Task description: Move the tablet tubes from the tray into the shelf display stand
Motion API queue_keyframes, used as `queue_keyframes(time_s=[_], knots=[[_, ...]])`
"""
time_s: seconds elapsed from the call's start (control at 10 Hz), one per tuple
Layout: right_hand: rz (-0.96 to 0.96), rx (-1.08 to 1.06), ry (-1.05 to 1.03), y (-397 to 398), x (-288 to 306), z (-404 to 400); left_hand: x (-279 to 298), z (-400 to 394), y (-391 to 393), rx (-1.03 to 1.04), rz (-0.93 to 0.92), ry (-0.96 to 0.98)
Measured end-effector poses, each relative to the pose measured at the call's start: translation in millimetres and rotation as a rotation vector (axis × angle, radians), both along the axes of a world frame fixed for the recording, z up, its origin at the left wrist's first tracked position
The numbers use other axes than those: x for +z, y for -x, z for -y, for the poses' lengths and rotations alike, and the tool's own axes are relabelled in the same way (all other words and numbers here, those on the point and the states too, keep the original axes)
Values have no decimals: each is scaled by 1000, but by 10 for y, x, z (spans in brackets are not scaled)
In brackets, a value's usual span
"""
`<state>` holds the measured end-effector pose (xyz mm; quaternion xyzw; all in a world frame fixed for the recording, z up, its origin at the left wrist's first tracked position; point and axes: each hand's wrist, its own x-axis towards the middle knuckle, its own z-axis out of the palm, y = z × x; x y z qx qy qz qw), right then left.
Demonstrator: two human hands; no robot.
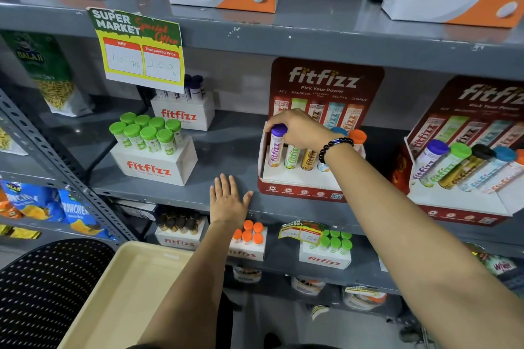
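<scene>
Nearest the camera, bottom left, a beige tray (119, 292) sits w/ its visible part bare, beside a black perforated surface (48, 286). Just beyond, the left hand (228, 201) lies flat on the front edge of the grey shelf (226, 150), palm down, fingers spread & relaxed, grasping nothing. Right arm reaches further in, a black bead bracelet (334, 146) on the wrist. Right hand (300, 129) is curled over the top of the purple-capped tube (276, 147), fingertips pinching its cap; the tube stands upright in the leftmost slot of the red fitfizz display stand (300, 187). Next to it in the same stand: green, gold & blue tubes, caps partly hidden by the hand, plus an orange-capped tube (357, 137) at the far right. Left of the stand, well apart, a white fitfizz box (154, 164) holds green-capped tubes. A second stand (465, 178) w/ five tubes sits at right. Above, a yellow price sign (139, 48) hangs off the upper shelf.
</scene>
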<state>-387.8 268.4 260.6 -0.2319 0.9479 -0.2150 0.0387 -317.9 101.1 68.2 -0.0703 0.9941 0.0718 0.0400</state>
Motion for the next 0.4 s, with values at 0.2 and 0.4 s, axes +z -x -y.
queue_keyframes(time_s=[0.2, 0.4], knots=[[-11, -65, 95, -58, -121, -82, 33, 3, 6, 1, 29, -17], [-368, -171, 172, -410, -306, -228, 106, 38, -189, -65, 65, -90]])
